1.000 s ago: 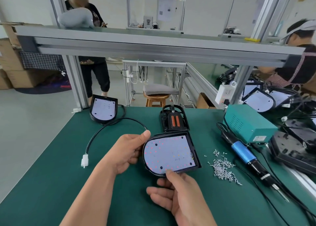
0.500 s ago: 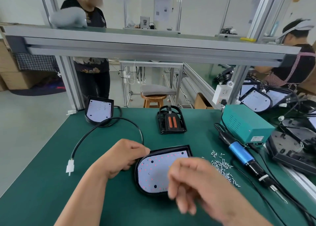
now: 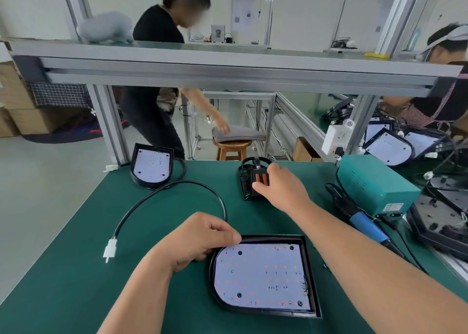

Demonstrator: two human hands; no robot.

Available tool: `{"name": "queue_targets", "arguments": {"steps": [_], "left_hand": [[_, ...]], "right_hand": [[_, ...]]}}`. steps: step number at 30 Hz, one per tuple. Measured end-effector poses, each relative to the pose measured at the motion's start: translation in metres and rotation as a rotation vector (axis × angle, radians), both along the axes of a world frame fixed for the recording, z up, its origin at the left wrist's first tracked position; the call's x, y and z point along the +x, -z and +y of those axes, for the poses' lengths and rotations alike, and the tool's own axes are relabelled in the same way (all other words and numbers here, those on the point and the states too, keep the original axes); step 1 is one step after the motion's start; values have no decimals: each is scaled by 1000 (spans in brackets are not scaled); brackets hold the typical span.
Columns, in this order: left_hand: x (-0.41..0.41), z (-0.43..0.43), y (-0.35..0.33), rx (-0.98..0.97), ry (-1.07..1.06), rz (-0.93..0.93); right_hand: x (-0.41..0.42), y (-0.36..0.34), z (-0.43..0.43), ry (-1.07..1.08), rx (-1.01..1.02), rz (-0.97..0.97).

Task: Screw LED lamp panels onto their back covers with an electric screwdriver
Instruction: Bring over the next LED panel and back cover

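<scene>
1. the led panel (image 3: pixel 263 275), white with red and amber dots, lies face up inside its black back cover (image 3: pixel 311 278) on the green mat (image 3: pixel 76 270), near the front edge.
2. the left hand (image 3: pixel 200 237) grips the cover's rounded far-left corner, with the thumb laid along the rim and the fingers curled down beside it.
3. a black cable (image 3: pixel 177 194) loops out from behind that hand across the mat and ends in a white connector (image 3: pixel 110 249) lying to the left.
4. the right hand (image 3: pixel 281 187) reaches over a black frame (image 3: pixel 247 179) with 2 orange strips at the mat's far side. thumb and fingers are held apart over its right half, and i cannot tell whether they have closed on it.
5. the electric screwdriver (image 3: pixel 364 222), with a blue grip, lies untouched on the right, just beside a teal box (image 3: pixel 374 181).
6. a second lamp (image 3: pixel 152 165) sits at the mat's far-left corner, panel up.
7. beyond the bench, a person in black (image 3: pixel 152 106) bends toward a grey cushion (image 3: pixel 240 134) on a wooden stool (image 3: pixel 231 150).
</scene>
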State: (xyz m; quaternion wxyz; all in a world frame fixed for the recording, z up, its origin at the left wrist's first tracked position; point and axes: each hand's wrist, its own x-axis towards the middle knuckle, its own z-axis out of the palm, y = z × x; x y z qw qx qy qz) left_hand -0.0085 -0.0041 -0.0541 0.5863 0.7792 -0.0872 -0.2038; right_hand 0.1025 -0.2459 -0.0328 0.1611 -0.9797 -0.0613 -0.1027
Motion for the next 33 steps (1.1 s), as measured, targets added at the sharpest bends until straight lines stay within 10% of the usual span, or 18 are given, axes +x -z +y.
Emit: {"name": "queue_targets", "arguments": {"steps": [9,22,33], "left_hand": [[1,-7,0,55,-93,-4],[-1,-5,-4,15,-60,44],[-2,-5,-4,33,-33,43]], "right_hand": [[20,-7,14,35,-276,-21],[-56,-28,-42,-242,317,81],[-154,-21,-82,-563,422,183]]}}
